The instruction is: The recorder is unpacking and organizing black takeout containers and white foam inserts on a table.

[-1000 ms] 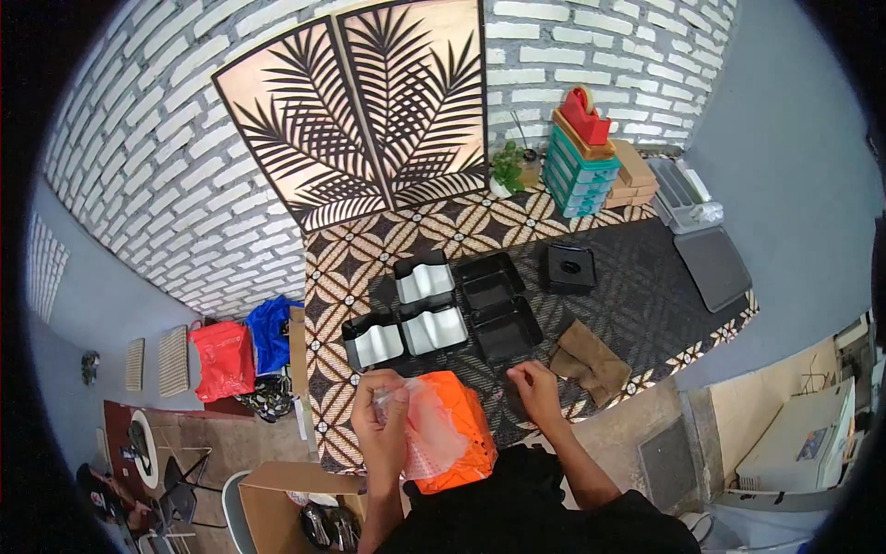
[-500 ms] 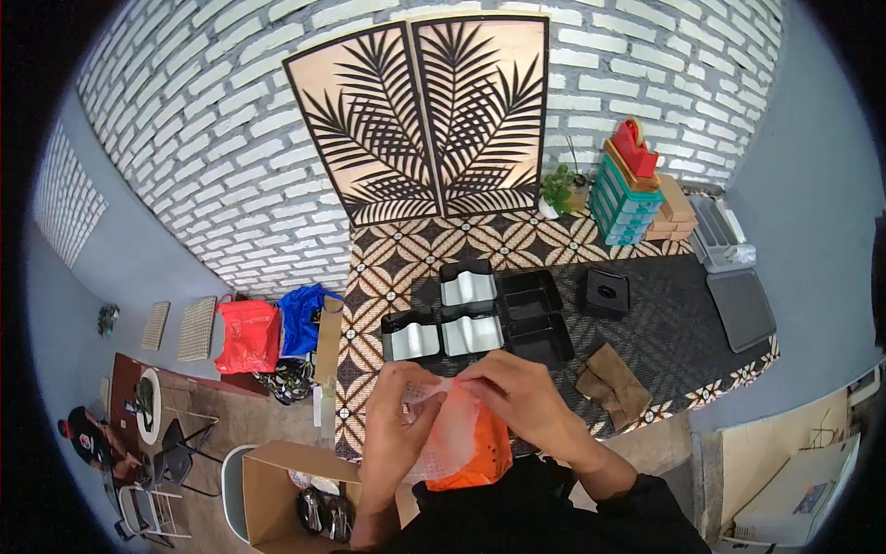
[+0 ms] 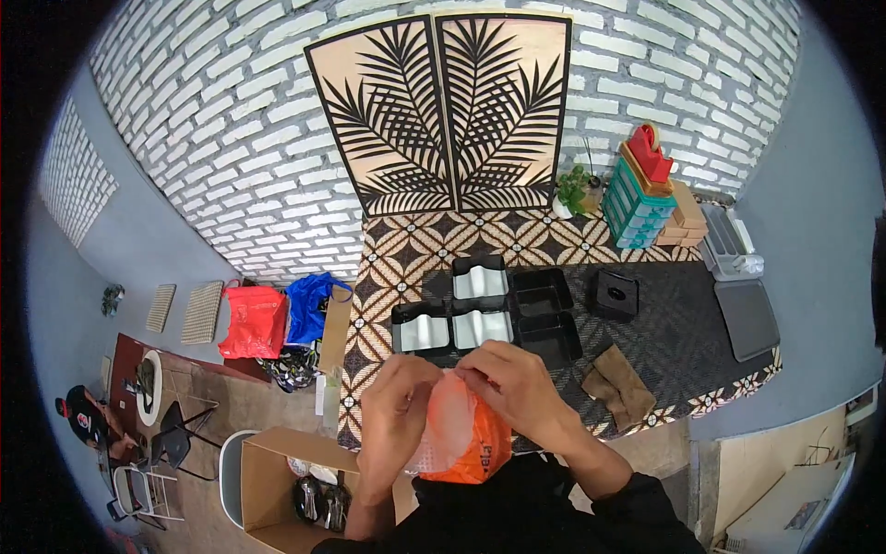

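Observation:
Close to my body, both hands pinch the top of a translucent plastic sheet that looks like bubble wrap (image 3: 448,427). An orange plastic bag (image 3: 487,445) hangs directly behind and beside it; whether the two are joined I cannot tell. My left hand (image 3: 397,406) is closed at the sheet's upper left, fingertips partly hidden. My right hand (image 3: 519,390) is closed at the upper right, thumb and fingers together. Just beyond my hands are black trays (image 3: 544,293), several holding pale wavy inserts (image 3: 482,328).
A black square holder (image 3: 614,295) and a folded brown cloth (image 3: 620,388) lie on the dark mat (image 3: 683,323). Green drawers (image 3: 637,212) and a grey organizer (image 3: 731,245) stand at the back right. An open cardboard box (image 3: 268,494) is at lower left. A person (image 3: 92,415) sits far left.
My hands have drawn closer together at the top of the plastic sheet, and more of the orange bag's front shows. The whole view has shifted slightly.

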The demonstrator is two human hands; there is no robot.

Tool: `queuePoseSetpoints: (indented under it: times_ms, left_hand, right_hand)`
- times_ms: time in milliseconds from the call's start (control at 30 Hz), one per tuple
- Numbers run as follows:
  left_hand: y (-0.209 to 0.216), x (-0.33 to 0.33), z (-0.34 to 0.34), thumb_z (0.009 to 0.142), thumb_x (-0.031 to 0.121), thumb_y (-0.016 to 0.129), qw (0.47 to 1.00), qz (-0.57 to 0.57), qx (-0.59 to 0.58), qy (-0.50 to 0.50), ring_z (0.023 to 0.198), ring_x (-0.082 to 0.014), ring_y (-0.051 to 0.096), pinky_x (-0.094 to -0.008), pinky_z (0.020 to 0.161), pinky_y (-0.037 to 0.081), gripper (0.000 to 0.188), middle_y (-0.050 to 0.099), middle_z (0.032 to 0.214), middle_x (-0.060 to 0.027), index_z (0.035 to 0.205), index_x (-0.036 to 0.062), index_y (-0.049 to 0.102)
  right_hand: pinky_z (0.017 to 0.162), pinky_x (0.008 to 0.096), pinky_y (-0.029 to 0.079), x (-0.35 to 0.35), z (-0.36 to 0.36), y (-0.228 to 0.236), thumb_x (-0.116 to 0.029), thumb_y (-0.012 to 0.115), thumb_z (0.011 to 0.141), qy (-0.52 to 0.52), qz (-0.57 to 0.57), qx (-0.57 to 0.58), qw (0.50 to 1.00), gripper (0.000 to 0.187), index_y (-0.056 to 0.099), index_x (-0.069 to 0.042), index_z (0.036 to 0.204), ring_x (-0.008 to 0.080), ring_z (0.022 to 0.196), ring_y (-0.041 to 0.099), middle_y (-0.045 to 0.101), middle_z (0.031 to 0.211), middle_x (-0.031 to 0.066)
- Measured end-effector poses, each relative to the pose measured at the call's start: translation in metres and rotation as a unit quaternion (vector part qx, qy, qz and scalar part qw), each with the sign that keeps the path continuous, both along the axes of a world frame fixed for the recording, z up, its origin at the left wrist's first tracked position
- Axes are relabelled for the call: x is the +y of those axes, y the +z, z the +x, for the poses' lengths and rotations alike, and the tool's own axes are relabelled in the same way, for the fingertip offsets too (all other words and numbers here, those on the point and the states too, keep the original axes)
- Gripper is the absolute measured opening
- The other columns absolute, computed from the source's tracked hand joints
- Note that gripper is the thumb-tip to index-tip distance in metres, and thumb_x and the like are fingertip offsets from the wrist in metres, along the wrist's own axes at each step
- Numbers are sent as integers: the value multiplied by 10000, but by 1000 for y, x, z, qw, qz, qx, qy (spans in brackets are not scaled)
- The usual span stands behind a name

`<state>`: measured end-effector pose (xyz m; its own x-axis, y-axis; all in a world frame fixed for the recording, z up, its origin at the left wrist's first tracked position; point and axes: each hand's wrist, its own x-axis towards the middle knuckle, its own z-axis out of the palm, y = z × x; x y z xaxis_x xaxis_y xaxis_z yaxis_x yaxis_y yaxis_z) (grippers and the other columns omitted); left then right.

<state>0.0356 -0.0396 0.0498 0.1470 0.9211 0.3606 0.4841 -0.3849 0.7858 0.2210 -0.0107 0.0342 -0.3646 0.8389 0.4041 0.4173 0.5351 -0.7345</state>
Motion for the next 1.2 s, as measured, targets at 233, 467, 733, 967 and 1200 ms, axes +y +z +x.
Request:
queuePoseSetpoints:
  times_ms: [233, 467, 733, 967, 1200]
  left_hand:
    - [-12, -2, -5, 812, -36, 674, 991, -19, -76, 107, 989, -180, 608, -312, 866, 497, 484, 607, 1094, -118, 1261, -9, 494]
    - [-34, -17, 0, 852, -8, 647, 913, -185, -337, 133, 824, -81, 603, -235, 727, 495, 342, 638, 943, -20, 1186, -14, 571]
    - [-41, -39, 9, 841, 17, 558, 852, -198, -470, 120, 642, -10, 479, -180, 557, 368, 318, 619, 862, 26, 1155, 7, 608]
    - [-20, -125, -42, 773, 50, 561, 843, -110, -444, 283, 815, -102, 619, -226, 725, 485, 429, 663, 1002, -68, 1189, -53, 574]
    - [-27, -232, -81, 774, 93, 582, 783, 41, -435, 443, 962, -178, 634, -281, 841, 502, 496, 641, 1110, -126, 1237, -77, 534]
  right_hand:
    - [650, 304, 497, 18, 48, -52, -63, 658, 881, -65, -101, 135, 984, 117, 652, -5, 983, 195, 714, 624, 660, 897, 104]
    - [811, 382, 485, -35, 86, -241, -66, 675, 850, -153, -88, -87, 980, 144, 671, -9, 982, 307, 915, 599, 624, 946, 134]
    - [820, 421, 447, -62, 74, -279, -44, 671, 831, -194, -66, -93, 974, 131, 651, -10, 956, 340, 913, 539, 598, 917, 145]
    - [792, 399, 442, -58, 51, -259, -10, 632, 889, -176, -71, 12, 982, 63, 630, 3, 951, 294, 870, 534, 581, 901, 131]
    - [690, 298, 489, -80, -62, -234, -102, 657, 915, 16, -312, 58, 948, 138, 639, 32, 946, 165, 762, 627, 662, 861, 103]
